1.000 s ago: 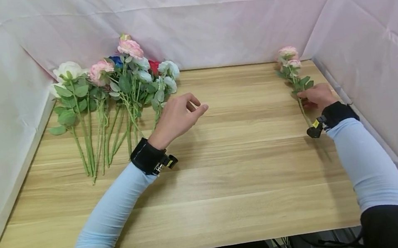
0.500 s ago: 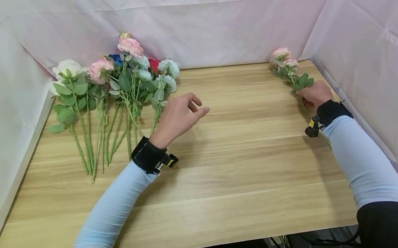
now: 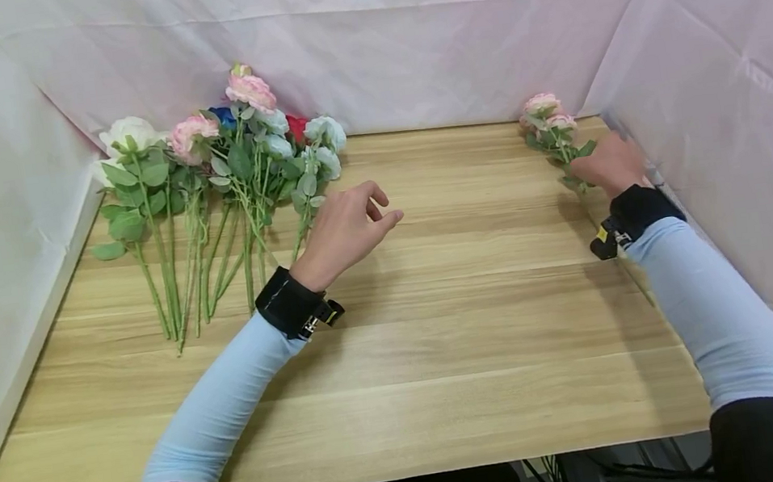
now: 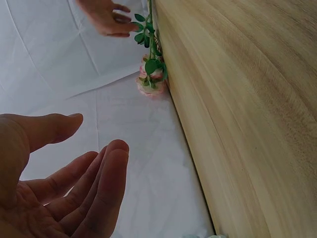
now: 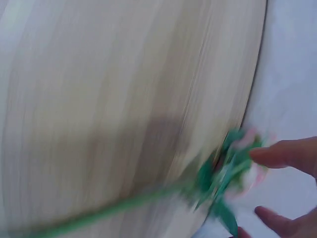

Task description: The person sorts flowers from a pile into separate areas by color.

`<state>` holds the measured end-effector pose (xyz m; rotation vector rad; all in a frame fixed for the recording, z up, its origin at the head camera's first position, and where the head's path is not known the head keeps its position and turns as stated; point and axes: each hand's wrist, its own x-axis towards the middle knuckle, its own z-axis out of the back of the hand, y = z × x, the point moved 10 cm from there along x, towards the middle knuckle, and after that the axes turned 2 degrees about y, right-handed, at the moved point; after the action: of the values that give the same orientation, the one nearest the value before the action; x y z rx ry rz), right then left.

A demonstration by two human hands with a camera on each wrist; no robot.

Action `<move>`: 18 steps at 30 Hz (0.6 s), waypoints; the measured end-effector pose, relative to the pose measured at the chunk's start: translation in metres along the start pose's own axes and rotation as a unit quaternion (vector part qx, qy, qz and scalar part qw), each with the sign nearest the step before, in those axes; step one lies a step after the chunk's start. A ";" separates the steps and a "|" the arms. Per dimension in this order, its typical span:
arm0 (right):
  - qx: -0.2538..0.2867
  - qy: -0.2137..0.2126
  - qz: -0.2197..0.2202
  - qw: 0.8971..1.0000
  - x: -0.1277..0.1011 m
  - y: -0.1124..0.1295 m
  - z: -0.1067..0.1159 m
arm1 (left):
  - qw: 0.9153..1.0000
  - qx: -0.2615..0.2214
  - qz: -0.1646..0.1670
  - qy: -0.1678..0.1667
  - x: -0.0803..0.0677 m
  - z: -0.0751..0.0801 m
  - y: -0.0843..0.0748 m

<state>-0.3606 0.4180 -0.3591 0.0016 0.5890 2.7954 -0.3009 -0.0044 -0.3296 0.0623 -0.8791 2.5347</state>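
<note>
At the right rear of the table, a pink two-headed flower (image 3: 559,123) with green leaves lies with its long stem toward the front. My right hand (image 3: 611,164) is just above its leaves. The right wrist view, which is blurred, has thumb and fingers apart, with the green stem (image 5: 114,206) lying outside them on the wood. My left hand (image 3: 344,226) hovers beside the flower bunch, fingers loosely bent. Nothing sits between its thumb and fingers (image 4: 106,186) in the left wrist view.
Several stemmed flowers lie together at the left rear: a white flower (image 3: 129,135), pink flowers (image 3: 251,92), pale blue flowers (image 3: 326,131), a red one (image 3: 297,127) and a blue one (image 3: 223,117). White cloth walls (image 3: 405,51) enclose the wooden table (image 3: 451,395) at back and sides.
My right hand has let go of the pink flower and risen slightly from it. The flower's heads have shifted a little left. The left hand stays nearly still.
</note>
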 end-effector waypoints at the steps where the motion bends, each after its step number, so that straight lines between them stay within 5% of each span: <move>1: -0.001 -0.011 0.012 1.000 -0.001 0.010 0.000 | 1.000 0.001 -0.001 0.000 0.000 0.000 0.000; 4: 0.006 -0.028 0.044 0.999 -0.005 0.040 -0.007 | 1.000 0.002 -0.002 -0.002 -0.001 0.001 0.001; 10: 0.085 0.020 0.072 0.994 -0.017 0.093 -0.041 | 1.000 0.007 -0.001 -0.012 -0.002 0.005 0.005; 18: 0.179 0.064 0.167 0.967 -0.047 0.169 -0.073 | 1.000 0.006 0.013 -0.026 0.004 0.011 0.014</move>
<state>-0.3658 0.2286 -0.3564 -0.0057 1.2234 2.9757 -0.3113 -0.0195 -0.3280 0.1224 -0.8900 2.5725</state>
